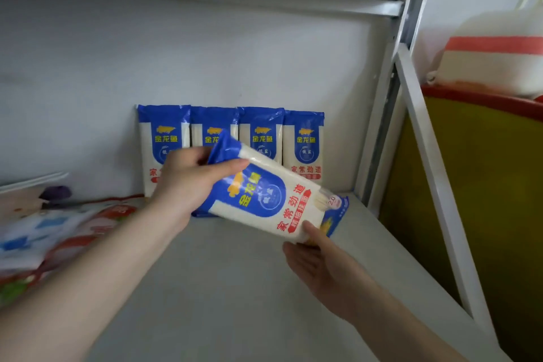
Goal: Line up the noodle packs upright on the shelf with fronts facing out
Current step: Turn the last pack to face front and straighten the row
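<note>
Four blue-and-white noodle packs [230,147] stand upright against the shelf [249,288] back, fronts out; a fifth pack [273,200] is tilted in front.

Grey shelf [235,288], packs along the back wall, loose bags at the left.

Four packs [232,138] stand upright behind the grip, side by side and touching, fronts out, leaning on the back wall; the two at the left end are partly hidden by the held pack [273,200] and the left hand [191,182]. Below the grip the shelf board is bare grey. Well left of the grip lies a blurred heap of red, white and blue bags [58,232]. Right of the grip stands the shelf's white post [379,138].
</note>
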Available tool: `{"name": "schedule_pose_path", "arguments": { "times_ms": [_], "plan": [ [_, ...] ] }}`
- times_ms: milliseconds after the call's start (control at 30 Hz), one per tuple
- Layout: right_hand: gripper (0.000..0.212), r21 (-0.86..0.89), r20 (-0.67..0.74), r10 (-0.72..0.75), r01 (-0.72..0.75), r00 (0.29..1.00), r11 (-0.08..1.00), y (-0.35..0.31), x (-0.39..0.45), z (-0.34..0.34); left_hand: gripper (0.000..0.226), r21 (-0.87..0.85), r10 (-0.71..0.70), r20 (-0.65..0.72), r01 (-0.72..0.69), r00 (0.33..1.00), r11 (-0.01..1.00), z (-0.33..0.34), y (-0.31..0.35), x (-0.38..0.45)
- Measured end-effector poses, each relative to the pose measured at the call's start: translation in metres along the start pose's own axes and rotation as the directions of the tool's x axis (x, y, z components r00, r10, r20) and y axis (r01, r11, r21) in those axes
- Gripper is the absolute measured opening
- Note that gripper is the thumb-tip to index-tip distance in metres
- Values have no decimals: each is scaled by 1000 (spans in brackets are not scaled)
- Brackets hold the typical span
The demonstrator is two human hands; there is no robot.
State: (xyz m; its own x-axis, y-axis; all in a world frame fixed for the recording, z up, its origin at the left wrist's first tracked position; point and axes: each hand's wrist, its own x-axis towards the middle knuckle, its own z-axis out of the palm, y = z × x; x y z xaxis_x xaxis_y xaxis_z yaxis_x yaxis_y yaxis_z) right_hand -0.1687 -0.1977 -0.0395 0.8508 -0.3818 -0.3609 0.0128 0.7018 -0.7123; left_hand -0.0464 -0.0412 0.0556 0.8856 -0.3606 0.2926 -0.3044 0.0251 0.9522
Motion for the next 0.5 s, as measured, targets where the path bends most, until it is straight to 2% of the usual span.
{"name": "schedule_pose_path", "arguments": {
  "times_ms": [67,133,200,233,267,300,367,433,500],
  "plan": [
    [33,-335,-69,11,-33,998,942,-1,-7,0,13,180,100,56,-109,993,978,3,15,7],
    [34,-686,-112,-229,91,967,722,-8,-10,0,15,318,152,138,-189,979,929,8,28,13],
    [37,-840,-35,-540,268,841,472,-19,-12,3,15,410,159,245,-251,956,877,12,38,16],
    [41,-862,43,-621,343,783,373,-24,-13,8,14,440,150,297,-275,943,855,15,42,17],
    [47,-859,133,-634,408,761,310,-29,-13,13,14,462,139,343,-296,929,836,18,46,17],
    [53,-838,210,-595,456,776,299,-32,-11,18,15,476,133,383,-319,914,820,21,50,16],
    [53,-788,315,-452,495,835,366,-36,-8,28,18,485,135,446,-366,885,794,29,56,15],
    [40,-747,345,-360,486,867,455,-39,-4,31,20,486,142,484,-400,863,777,37,60,14],
    [30,-697,345,-336,479,876,534,-40,-1,28,27,453,154,489,-400,859,797,39,60,17]
  ]
}}
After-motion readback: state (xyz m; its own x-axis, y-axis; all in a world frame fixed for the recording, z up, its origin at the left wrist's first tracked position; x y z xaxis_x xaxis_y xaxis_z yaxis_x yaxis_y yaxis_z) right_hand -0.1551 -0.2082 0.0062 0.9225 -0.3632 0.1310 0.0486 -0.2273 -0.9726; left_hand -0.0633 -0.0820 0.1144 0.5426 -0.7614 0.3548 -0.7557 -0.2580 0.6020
